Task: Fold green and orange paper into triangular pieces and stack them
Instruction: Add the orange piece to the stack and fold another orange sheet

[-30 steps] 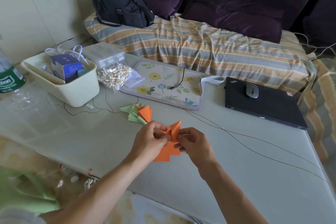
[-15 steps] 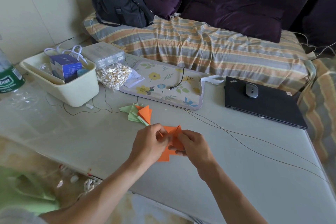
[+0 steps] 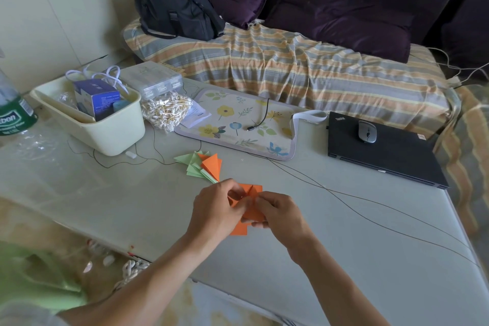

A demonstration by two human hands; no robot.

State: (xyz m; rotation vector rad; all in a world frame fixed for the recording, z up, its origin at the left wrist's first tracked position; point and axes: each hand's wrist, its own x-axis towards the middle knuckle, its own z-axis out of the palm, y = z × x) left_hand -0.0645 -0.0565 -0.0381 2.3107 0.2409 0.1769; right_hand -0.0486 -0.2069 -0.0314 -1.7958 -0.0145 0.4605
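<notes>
Item: orange paper (image 3: 252, 190), partly folded, held low over the counter (image 3: 344, 233) just on the near side of the stack (image 3: 205, 165). Left hand (image 3: 217, 210) pinches its left part with curled fingertips; right hand (image 3: 277, 213) pinches the right part from the near side; both hands are clamped on the sheet, nearly touching, so most of it is hidden. One lower corner shows below the hands, and an upper flap shows beyond them with a crease line running down it. Judged step: pressing or tightening a fold on the way to a triangle; the close two-handed pinch likely keeps the layers lined up while the crease sets. Stack: green and orange folded triangles, fanned and overlapping, flat on the counter, kept within easy reach so the finished piece can be laid on top. Beyond the stack: floral mat (image 3: 238, 122) with a cable end on it. Left of the stack: cream bin (image 3: 116, 135) holding a blue box. Far right of the stack: closed laptop (image 3: 391, 159) with a mouse on top. Thin wires cross the counter to the right of the stack, near the hands; they could snag a loose piece.
</notes>
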